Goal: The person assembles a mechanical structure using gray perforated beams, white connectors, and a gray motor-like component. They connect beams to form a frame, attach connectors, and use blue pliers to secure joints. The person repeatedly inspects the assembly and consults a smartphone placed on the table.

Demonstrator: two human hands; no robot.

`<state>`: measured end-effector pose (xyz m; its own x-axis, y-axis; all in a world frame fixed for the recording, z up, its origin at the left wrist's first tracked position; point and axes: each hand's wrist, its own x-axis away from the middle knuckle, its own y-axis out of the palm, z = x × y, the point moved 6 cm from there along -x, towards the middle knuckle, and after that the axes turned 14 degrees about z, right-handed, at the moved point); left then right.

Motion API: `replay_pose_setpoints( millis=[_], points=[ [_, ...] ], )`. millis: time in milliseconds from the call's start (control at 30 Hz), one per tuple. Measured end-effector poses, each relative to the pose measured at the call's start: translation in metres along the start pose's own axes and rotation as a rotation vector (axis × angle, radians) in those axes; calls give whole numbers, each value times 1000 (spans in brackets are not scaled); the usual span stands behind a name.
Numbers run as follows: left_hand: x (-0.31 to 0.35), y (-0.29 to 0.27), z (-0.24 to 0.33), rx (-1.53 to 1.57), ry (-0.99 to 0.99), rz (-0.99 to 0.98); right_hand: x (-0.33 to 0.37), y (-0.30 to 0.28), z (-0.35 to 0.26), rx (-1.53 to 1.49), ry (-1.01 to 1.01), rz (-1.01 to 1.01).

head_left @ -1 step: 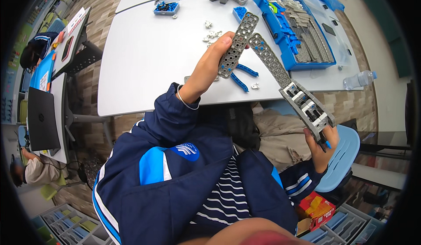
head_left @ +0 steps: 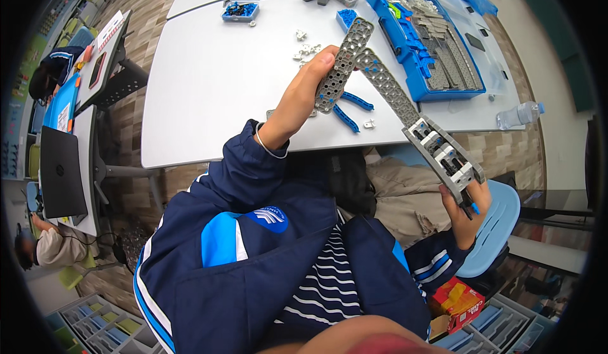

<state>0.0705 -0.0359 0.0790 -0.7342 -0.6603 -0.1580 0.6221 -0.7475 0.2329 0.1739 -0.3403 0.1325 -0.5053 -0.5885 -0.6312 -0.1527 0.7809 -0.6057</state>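
My left hand point(head_left: 304, 88) is closed round a grey perforated plate point(head_left: 353, 46) with several blue and black pins, tilted above the table. My right hand point(head_left: 468, 211) grips the lower end of a grey building-kit assembly point(head_left: 443, 154). White connectors and black pins sit in that end. A long grey beam point(head_left: 389, 88) runs from it up to the plate, its far tip overlapping or touching the plate's edge; which one, I cannot tell. Blue-handled pliers point(head_left: 347, 118) lie on the table beneath the plate, their jaws hidden. A small white connector point(head_left: 369, 124) lies beside them.
The white table point(head_left: 209, 100) holds loose white connectors point(head_left: 304, 53), a clear box of blue and black pins point(head_left: 240, 13), a box of blue pins point(head_left: 346, 18), a blue parts case point(head_left: 437, 91) and a water bottle point(head_left: 519, 115). A blue chair point(head_left: 494, 227) stands at right.
The assembly's beam tip has shifted slightly left, up to the plate's edge. My right hand has moved a little with it; the left hand looks still.
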Motion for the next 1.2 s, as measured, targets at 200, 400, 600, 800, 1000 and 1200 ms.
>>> replay_pose_setpoints(
  millis=[200, 400, 600, 800, 1000, 1200],
  points=[
    [-2, -3, 2, -60, 22, 0, -18, 3, -5, 1, -25, -41],
    [0, -7, 2, -113, 27, -17, -28, -2, -13, -17, -58, -59],
    [-1, -10, 0, -119, 38, -43, -31, -5, -14, 29, -53, -103],
    [1, -11, -3, -96, 5, -43, -35, -6, -15, 22, -60, -99],
    [1, -12, -5, -101, 18, -22, -38, -6, -18, 63, -59, -124],
    [0, -12, -8, -125, 12, -27, -40, -5, -19, 52, -62, -125]
  ],
)
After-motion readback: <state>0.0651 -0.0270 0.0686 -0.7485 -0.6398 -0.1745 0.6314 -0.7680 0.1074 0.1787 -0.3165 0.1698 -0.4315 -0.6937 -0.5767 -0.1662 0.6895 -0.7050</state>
